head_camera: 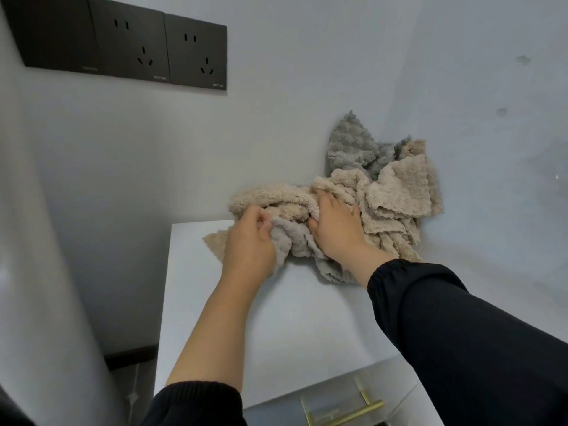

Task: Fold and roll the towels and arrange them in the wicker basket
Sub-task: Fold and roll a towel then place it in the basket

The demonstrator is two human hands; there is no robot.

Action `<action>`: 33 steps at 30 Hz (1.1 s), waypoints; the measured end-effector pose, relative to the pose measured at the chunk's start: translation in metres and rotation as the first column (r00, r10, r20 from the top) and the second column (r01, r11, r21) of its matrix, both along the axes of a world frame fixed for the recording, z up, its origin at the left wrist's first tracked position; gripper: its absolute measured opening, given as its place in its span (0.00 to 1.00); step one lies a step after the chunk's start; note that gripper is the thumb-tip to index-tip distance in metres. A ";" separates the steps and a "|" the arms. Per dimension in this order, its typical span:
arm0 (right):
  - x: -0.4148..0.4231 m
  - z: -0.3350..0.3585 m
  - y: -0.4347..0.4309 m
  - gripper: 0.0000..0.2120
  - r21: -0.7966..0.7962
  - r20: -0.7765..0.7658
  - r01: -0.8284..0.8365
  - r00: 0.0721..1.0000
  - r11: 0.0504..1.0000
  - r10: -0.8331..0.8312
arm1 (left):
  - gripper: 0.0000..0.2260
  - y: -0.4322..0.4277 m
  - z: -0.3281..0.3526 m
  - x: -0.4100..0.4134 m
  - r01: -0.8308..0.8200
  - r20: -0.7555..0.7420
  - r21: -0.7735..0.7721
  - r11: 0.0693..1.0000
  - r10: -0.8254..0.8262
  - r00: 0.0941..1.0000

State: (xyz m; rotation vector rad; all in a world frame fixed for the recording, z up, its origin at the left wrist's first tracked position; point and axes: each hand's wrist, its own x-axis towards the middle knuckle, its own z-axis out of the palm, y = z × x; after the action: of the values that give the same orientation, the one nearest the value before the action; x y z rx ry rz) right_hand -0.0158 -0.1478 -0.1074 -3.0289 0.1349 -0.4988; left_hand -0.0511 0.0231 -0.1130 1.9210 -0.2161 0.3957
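The heap of towels (396, 192) was stretched left to right along the back of the white cabinet top (292, 318), one grey corner propped upward against the wall. Its left end was pinched by the left hand (249, 238), and its middle was clutched by the right hand (335, 226).

My white cabinet top (307, 327) is tucked into the corner of the wall (276, 133). There's a crumpled heap at the back of it: beige towels (396, 192), one corner poking over the left edge, a pale grey towel (295, 241) in front, and a darker grey towel (350, 146) leaning on the wall.
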 end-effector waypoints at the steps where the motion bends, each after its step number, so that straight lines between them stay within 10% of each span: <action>1: 0.002 0.001 -0.001 0.30 0.020 0.002 -0.005 1.000 1.000 0.005 | 0.07 0.000 0.006 -0.002 -0.001 0.012 -0.080 0.997 0.002 1.000; 4: 0.006 0.003 -0.006 0.29 0.132 -0.003 -0.014 1.000 0.991 0.015 | 0.11 0.003 0.028 -0.004 0.069 0.053 -0.452 0.889 -0.050 0.997; 8: 0.003 0.004 -0.010 0.32 0.275 -0.046 -0.012 0.999 0.961 0.026 | 0.12 0.018 0.050 -0.005 0.276 0.151 -0.841 0.465 -0.289 0.946; 14: -0.042 0.021 0.004 0.19 0.729 0.153 -0.129 0.988 0.673 0.023 | 0.10 0.015 0.045 -0.011 0.191 -0.077 -0.672 0.715 -0.324 0.943; 22: -0.151 0.009 0.013 0.10 0.961 0.247 -0.254 0.966 -0.112 -0.075 | 0.10 -0.015 0.052 -0.055 0.260 -0.145 -0.631 0.731 -0.441 0.886; 27: -0.198 0.007 -0.010 0.07 0.920 0.180 -0.195 0.981 0.339 0.077 | 0.07 -0.041 0.034 -0.083 0.204 -0.260 -0.694 0.691 -0.504 0.823; 33: -0.220 0.018 -0.028 0.06 0.931 0.259 -0.240 0.965 0.273 -0.035 | 0.06 -0.051 0.034 -0.099 0.134 -0.300 -0.555 0.821 -0.348 0.888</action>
State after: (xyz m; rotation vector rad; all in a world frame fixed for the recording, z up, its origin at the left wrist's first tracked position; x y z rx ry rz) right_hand -0.2356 -0.1757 -0.0897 -1.6960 0.1464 -0.4864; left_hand -0.1502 -0.0278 -0.0792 1.3654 -0.0775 -0.1106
